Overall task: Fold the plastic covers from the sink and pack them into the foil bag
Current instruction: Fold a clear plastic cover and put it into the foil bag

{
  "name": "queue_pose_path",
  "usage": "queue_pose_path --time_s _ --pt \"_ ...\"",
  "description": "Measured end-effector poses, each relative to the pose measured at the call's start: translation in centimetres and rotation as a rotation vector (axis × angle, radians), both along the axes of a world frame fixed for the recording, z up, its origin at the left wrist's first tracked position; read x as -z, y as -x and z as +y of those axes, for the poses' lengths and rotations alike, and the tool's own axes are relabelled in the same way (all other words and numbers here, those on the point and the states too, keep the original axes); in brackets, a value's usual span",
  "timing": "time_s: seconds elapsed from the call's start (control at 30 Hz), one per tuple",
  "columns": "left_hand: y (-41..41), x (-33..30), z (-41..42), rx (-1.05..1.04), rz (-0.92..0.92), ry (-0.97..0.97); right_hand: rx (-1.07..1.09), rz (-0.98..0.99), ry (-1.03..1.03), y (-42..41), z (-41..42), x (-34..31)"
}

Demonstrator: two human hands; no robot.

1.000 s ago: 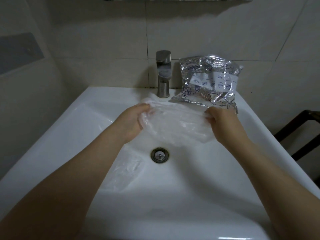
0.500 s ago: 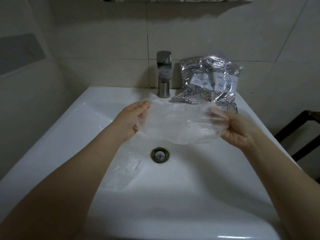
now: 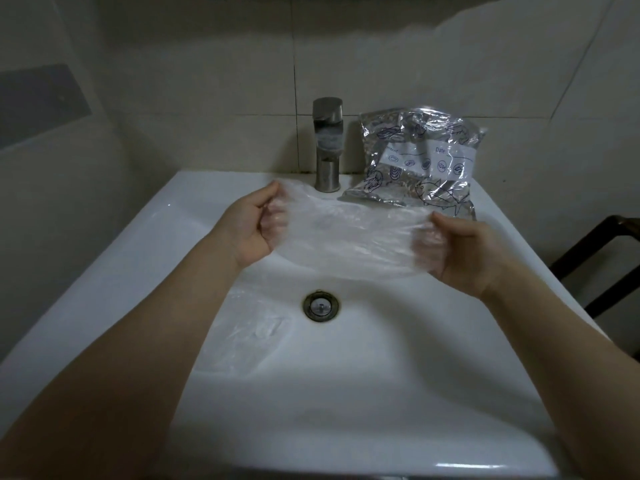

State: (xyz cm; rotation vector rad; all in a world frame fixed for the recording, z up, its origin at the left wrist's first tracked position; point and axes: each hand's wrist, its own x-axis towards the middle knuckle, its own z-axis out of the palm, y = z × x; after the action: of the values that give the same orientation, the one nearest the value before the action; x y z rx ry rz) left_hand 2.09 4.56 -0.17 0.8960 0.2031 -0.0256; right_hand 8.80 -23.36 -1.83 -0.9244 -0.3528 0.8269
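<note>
A thin clear plastic cover is stretched wide between my two hands above the white sink. My left hand grips its left edge, my right hand grips its right edge, fingers partly inside the film. Another clear plastic cover lies flat in the basin, left of the drain. The silver foil bag, printed with blue drawings and white labels, leans against the wall at the sink's back right.
A steel tap stands at the back centre, just left of the foil bag. The drain sits in the basin's middle. A dark wooden frame is to the right of the sink. Tiled walls surround it.
My hands have moved apart and pulled the crumpled cover out wide and taut. My right hand has turned palm-up further right. The cover in the basin has not moved.
</note>
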Motion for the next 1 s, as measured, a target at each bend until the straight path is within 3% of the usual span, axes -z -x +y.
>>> queue_pose_path --time_s 0.13,0.17,0.33,0.53,0.6,0.63,0.73,0.8,0.9,1.0 --pt "0.1 0.2 -0.4 -0.036 0.012 -0.184 -0.074 0.135 -0.197 0.0 0.3 0.6" --pt "0.1 0.4 -0.5 -0.055 0.013 -0.249 -0.016 0.181 -0.161 0.5 -0.1 0.5" --pt "-0.3 1.0 -0.4 -0.209 0.118 -0.449 -0.096 0.129 -0.201 1.8 0.6 0.3" --pt "0.6 -0.3 -0.5 -0.155 0.007 -0.238 -0.123 0.143 -0.237 0.5 0.3 -0.6" --pt "0.9 -0.6 -0.9 -0.107 -0.077 -0.178 -0.191 0.161 -0.341 0.6 1.3 -0.9" --pt "0.9 -0.7 -1.1 -0.091 -0.094 -0.187 -0.122 0.168 -0.365 1.1 1.5 -1.2" --pt "0.5 -0.3 -1.4 -0.102 -0.012 -0.434 0.344 -0.024 -0.285 2.2 1.4 -2.9" --pt "0.4 0.0 -1.9 -0.097 0.049 -0.582 0.556 -0.275 -0.238 2.4 1.7 -3.5" --pt "0.9 -0.4 -3.3 0.006 0.03 -0.582 0.78 -0.94 0.184 3.3 2.4 -3.0" --pt "1.4 -0.8 -4.9 0.138 -0.035 -0.595 0.717 -1.461 0.756 4.1 3.4 -1.6"
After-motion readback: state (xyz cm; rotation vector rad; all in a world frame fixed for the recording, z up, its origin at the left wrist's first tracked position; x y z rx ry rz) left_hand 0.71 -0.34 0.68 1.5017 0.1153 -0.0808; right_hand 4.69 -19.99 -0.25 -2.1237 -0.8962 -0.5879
